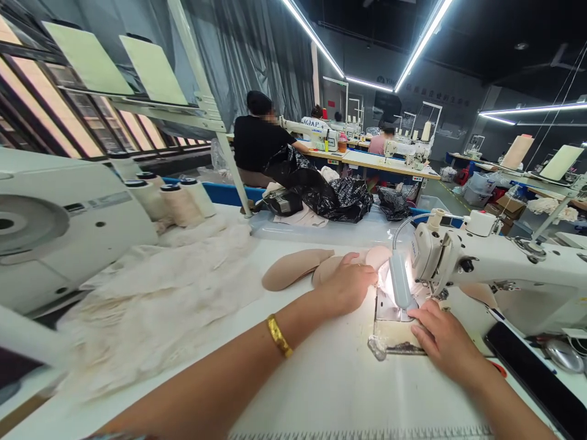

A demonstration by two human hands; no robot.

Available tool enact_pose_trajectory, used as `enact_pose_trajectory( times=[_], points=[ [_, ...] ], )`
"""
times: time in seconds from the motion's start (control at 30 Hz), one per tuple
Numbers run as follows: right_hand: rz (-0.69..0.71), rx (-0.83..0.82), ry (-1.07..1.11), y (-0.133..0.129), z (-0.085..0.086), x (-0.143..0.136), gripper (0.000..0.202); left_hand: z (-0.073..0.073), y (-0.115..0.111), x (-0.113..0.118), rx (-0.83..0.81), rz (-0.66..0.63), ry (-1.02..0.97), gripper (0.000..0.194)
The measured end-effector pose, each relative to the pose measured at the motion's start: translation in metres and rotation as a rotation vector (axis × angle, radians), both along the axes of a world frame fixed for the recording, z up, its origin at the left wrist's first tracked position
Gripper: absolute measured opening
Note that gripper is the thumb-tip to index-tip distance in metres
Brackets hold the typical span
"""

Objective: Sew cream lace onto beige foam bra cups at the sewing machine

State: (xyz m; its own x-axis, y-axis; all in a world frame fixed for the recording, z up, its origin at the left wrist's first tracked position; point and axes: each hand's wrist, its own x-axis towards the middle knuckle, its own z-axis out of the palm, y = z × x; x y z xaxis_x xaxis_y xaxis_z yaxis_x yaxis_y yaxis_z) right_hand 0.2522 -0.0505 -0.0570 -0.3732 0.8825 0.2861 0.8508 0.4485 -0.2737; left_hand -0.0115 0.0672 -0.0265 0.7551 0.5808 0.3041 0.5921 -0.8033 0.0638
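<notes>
A white sewing machine [477, 256] stands at the right, its lamp [400, 281] lit over the metal needle plate [387, 307]. Left of the needle, my left hand [351, 284] has its fingers closed on the edge of a pale pink fabric piece [378, 256]. My right hand [443, 336] lies by the plate's right side, fingers spread and lowered near the presser foot; nothing shows in its grasp. Beige oval pads [293, 269] lie on the white table left of and behind my left hand, partly overlapping.
Crumpled white fabric [178, 293] covers the left of the table near thread cones [181, 205]. A black phone [536, 373] lies at right. Black plastic bags [339, 195] sit beyond the table. A person in black [259, 140] sits farther back.
</notes>
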Motion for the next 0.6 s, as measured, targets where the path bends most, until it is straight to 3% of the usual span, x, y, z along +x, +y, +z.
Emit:
enact_pose_trajectory(
  times=[0.13,0.23,0.33,0.47,0.6],
  points=[
    [0.001,-0.016,0.005,-0.001,0.002,0.000,0.024,0.005,-0.018,0.006,-0.086,-0.153,0.019,0.018],
    [-0.001,-0.034,-0.002,0.000,0.002,0.000,0.025,0.003,-0.030,0.012,-0.130,-0.250,0.017,0.023],
    [-0.001,-0.039,0.017,0.000,0.000,0.001,0.024,-0.005,-0.037,0.021,-0.071,-0.314,-0.013,0.026],
    [-0.002,-0.046,0.033,0.000,-0.001,0.001,0.026,-0.017,-0.040,0.033,-0.003,-0.240,-0.066,0.024],
    [-0.005,-0.053,0.033,0.000,-0.001,0.002,0.027,-0.022,-0.042,0.043,-0.104,-0.151,-0.127,0.022]
  ],
)
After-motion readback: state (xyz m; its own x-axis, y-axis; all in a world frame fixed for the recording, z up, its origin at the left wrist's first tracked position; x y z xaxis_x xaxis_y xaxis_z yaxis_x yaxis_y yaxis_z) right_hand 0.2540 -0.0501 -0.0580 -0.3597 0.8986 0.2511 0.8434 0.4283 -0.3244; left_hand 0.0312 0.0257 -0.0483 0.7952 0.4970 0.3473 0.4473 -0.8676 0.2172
